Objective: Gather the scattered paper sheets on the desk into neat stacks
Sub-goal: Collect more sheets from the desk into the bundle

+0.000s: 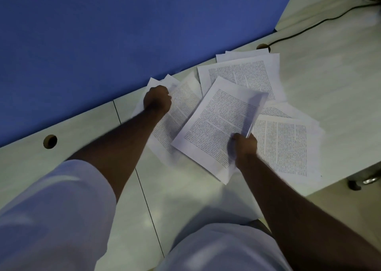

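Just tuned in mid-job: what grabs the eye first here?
Printed paper sheets lie fanned across the pale desk beside a blue partition. The right hand grips a lifted sheaf at centre, while the left hand grips the sheets by the partition. A black cable runs off top right.

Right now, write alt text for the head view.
Seen from above, a person's right hand grips a printed sheet while the left hand grips other sheets near a blue partition. More printed pages lie fanned across the pale desk.
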